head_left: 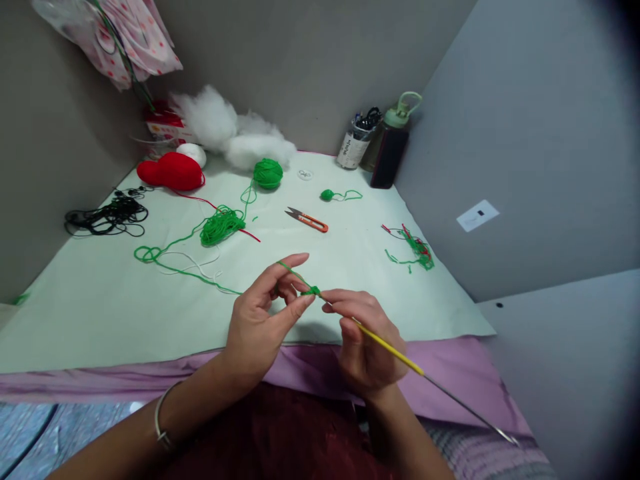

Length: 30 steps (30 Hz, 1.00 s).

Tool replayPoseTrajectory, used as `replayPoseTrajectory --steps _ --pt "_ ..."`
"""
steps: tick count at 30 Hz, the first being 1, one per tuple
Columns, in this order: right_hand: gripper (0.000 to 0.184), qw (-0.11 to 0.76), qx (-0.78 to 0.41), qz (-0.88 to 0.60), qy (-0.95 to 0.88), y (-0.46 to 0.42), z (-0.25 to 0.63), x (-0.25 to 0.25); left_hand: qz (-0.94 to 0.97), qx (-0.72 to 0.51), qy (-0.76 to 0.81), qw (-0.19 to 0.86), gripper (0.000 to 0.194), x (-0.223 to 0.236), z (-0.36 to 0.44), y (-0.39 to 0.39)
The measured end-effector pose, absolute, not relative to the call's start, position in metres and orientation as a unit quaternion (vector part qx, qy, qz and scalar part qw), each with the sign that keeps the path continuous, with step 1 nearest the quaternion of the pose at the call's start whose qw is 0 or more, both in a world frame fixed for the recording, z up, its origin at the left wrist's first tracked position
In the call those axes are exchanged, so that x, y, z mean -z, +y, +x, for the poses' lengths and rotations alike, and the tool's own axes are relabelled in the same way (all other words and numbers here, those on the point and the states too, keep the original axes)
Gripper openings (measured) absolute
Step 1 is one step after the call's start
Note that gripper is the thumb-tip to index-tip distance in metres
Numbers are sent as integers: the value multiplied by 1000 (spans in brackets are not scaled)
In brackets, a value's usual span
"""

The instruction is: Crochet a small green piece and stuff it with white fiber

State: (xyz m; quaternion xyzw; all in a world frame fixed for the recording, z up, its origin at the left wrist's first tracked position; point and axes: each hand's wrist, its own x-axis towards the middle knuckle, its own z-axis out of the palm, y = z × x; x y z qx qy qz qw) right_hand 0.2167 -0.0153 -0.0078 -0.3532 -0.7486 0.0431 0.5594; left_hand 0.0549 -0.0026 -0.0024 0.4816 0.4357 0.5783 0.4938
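Note:
My left hand (265,317) pinches a small green crochet piece (313,291) between thumb and fingers, with green yarn running over its raised index finger. My right hand (367,333) grips a crochet hook (393,348) with a yellow handle and metal ends. One tip of the hook meets the green piece; the other end points down to the right. From my left hand the working yarn trails across the table to a loose green skein (221,225). Behind it sits a green yarn ball (268,173).
Orange thread snips (307,219) lie mid-table, with a small green piece (327,195) beyond. Red yarn (173,171), white stuffing (240,130) and black cord (107,213) occupy the left and back. A bottle (397,120), pen cup (354,147), phone (389,158) and yarn scraps (417,250) are right.

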Motion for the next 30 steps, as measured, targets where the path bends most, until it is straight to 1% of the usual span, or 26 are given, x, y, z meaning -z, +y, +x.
replayPoseTrajectory --steps 2,6,9,11,12,14,17,19,22,24,26,28,30 --pt "19 564 -44 -352 -746 -15 217 8 479 -582 436 492 46 1 55 -3" --pt "23 516 16 -365 -775 -16 214 13 448 -578 433 527 45 -3 58 -5" --pt "37 491 83 -382 -779 -18 211 21 381 -548 397 630 52 -6 58 -4" --pt "45 494 99 -390 -771 -19 210 25 324 -508 356 714 56 -8 56 -3" --pt "45 503 89 -386 -768 -19 211 25 299 -488 339 747 57 -10 54 -2" --pt "38 538 17 -379 -753 -18 213 22 265 -461 320 784 57 -13 51 1" --pt "25 612 -146 -381 -678 -16 216 13 261 -466 322 782 47 -16 46 4" --pt "22 655 -255 -374 -606 -14 217 9 275 -473 325 771 41 -17 44 5" --pt "20 664 -379 -347 -543 -10 213 7 294 -466 324 769 40 -17 45 5" --pt "19 655 -399 -348 -540 -8 209 8 301 -460 324 770 40 -16 47 4" --pt "19 651 -378 -365 -549 -8 206 8 311 -463 329 762 40 -15 50 2" --pt "21 642 -329 -383 -578 -10 205 9 321 -474 335 748 40 -13 52 1" --pt "24 614 -231 -400 -640 -12 206 10 318 -486 338 740 42 -12 54 0"
